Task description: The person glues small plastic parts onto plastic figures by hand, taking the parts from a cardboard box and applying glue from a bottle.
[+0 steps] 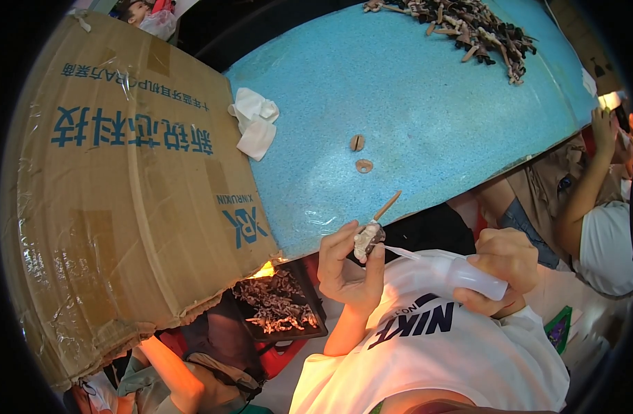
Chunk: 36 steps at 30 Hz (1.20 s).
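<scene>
Between the thumb and fingers of my left hand (349, 270) is a small cream-and-dark figurine (367, 240), with a thin brown stick (387, 205) pointing up and to the right from it. My right hand (507, 264) is closed around a translucent white squeeze bottle (476, 278), tilted so that its narrow nozzle (401, 252) reaches the figurine. The nozzle tip appears to touch the figurine's lower right side. Beyond my hands, two small brown pieces lie on the blue table (309, 90): a slotted oval piece (358, 143) and a disc with a hole (364, 166).
Flattened cardboard (123, 186) covers the left side. A crumpled white tissue (255, 123) lies beside it. Many small brown pieces form a heap (468, 31) at the far edge. Below the table's near edge, a black tray (289, 336) holds similar pieces. Other people sit at right and lower left.
</scene>
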Each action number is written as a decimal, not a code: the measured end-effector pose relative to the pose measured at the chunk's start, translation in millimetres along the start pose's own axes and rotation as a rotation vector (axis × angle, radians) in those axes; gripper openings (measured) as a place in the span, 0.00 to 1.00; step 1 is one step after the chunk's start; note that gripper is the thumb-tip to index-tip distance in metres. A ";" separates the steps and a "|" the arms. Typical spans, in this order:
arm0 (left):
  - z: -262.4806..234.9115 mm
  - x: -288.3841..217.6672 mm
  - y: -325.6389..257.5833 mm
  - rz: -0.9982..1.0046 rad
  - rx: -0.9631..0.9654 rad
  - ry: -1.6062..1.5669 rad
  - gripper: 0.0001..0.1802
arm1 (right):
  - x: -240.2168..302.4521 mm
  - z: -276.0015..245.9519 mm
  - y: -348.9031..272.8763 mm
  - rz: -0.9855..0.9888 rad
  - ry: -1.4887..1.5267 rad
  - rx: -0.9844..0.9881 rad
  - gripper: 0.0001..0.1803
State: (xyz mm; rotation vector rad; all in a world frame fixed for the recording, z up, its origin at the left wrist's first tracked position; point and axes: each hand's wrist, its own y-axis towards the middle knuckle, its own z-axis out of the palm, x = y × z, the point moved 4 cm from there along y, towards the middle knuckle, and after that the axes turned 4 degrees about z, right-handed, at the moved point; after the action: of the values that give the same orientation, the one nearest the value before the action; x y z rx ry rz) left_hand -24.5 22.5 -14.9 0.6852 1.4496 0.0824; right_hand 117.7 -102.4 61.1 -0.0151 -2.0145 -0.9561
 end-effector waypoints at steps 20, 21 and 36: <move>0.7 -1.8 1.1 0.018 -0.013 -0.005 0.11 | 1.6 3.0 1.4 -0.005 -0.006 0.007 0.20; 0.6 -1.4 0.3 0.018 -0.014 -0.003 0.11 | -1.0 3.4 0.5 0.009 -0.010 -0.001 0.20; -10.2 15.2 4.9 -0.342 -0.120 -0.415 0.07 | -100.8 2.6 7.6 0.750 0.705 -0.433 0.17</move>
State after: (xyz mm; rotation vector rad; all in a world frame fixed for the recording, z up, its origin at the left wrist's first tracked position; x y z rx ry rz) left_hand -30.0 37.1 -25.6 0.3232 1.1311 -0.2260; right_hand 180.2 -62.3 -7.4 -0.5523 -0.9925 -0.7313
